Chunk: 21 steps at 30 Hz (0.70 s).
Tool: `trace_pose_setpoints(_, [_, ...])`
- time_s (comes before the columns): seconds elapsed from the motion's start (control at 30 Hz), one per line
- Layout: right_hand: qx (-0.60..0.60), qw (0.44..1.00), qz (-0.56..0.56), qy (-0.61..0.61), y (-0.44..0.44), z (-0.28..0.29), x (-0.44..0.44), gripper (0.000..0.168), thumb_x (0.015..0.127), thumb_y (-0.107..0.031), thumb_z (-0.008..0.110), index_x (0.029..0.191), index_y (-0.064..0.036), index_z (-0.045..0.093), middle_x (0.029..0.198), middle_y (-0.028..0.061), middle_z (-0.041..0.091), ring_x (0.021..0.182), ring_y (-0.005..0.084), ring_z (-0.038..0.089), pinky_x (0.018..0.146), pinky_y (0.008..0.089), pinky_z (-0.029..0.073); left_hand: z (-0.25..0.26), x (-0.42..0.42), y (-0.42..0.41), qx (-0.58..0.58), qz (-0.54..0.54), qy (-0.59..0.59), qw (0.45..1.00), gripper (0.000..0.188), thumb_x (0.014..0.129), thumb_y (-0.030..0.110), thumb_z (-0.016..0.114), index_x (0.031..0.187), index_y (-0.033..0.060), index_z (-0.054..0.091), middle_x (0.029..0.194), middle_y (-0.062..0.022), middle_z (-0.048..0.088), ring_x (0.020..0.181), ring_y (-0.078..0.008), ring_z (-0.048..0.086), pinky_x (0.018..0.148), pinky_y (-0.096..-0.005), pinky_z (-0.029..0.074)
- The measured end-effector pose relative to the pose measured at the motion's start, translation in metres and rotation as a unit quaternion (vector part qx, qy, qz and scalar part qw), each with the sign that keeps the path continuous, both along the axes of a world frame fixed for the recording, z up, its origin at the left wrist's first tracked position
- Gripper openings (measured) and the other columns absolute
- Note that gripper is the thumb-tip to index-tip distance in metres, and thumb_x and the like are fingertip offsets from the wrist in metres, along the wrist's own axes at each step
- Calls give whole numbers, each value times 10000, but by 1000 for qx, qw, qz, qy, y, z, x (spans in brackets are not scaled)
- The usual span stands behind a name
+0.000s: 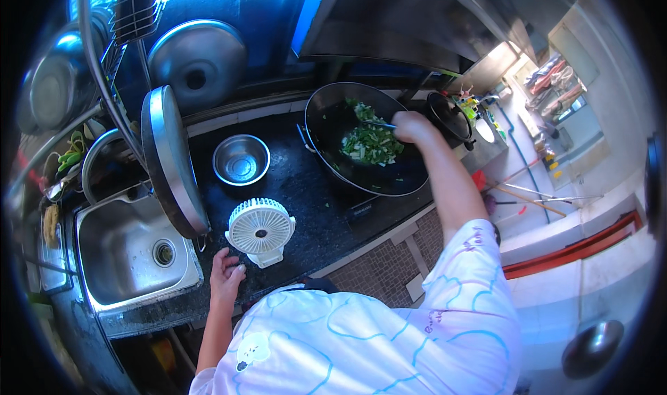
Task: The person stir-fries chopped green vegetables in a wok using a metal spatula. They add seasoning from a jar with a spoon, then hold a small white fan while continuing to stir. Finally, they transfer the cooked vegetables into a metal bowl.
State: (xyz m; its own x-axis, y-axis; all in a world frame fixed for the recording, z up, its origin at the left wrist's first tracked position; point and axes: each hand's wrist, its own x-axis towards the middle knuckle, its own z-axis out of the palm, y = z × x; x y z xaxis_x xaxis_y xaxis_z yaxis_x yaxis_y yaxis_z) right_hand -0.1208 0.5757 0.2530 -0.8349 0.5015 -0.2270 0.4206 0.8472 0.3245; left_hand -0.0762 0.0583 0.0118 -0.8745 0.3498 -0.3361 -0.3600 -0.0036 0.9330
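Note:
My right hand (413, 126) grips the handle of a metal cooking utensil (379, 124) over a large dark wok (333, 145). Its working end is hidden among the chopped green vegetables (371, 144) heaped in the wok. My left hand (226, 273) is empty, with its fingers apart and slightly curled, just in front of a small white fan (261, 233). The fan stands on the black countertop (312, 238). Behind it sits a steel bowl (241, 160) that looks wet inside.
A steel sink (125, 249) lies left of my left hand. Between sink and bowl, a large round pan (169, 160) stands on edge. A big metal lid (198, 64) leans behind. A range hood (385, 25) hangs over the wok; a lidded pot (449, 116) stands beyond it.

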Motion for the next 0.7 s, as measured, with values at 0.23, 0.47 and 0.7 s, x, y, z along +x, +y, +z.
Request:
trace_pose_setpoints(0.23, [-77,996,-26,-30,-5,91,104,310,848,-197,626,1148,-157,690,814,130,695,736,231,681,721,352,544,4,-14,28,16,-20,-9,1000,608,846,-4,627,1382,77,352,1130,-133,550,867,-141,595,740,-281,517])
trace_pose_setpoints(0.47, [121,978,38,-163,-36,60,108,189,770,-91,602,892,-87,746,947,135,714,940,308,685,776,403,559,0,-19,34,34,-2,-31,999,610,851,39,631,1393,86,357,1209,-115,567,925,-159,615,744,-281,513])
trace_pose_setpoints(0.7, [221,968,70,101,11,-11,75,169,816,-107,560,851,-89,723,835,121,702,825,267,697,686,385,564,7,-17,32,34,3,-49,998,541,864,51,622,1357,72,401,1140,-102,592,891,-160,612,762,-290,517])
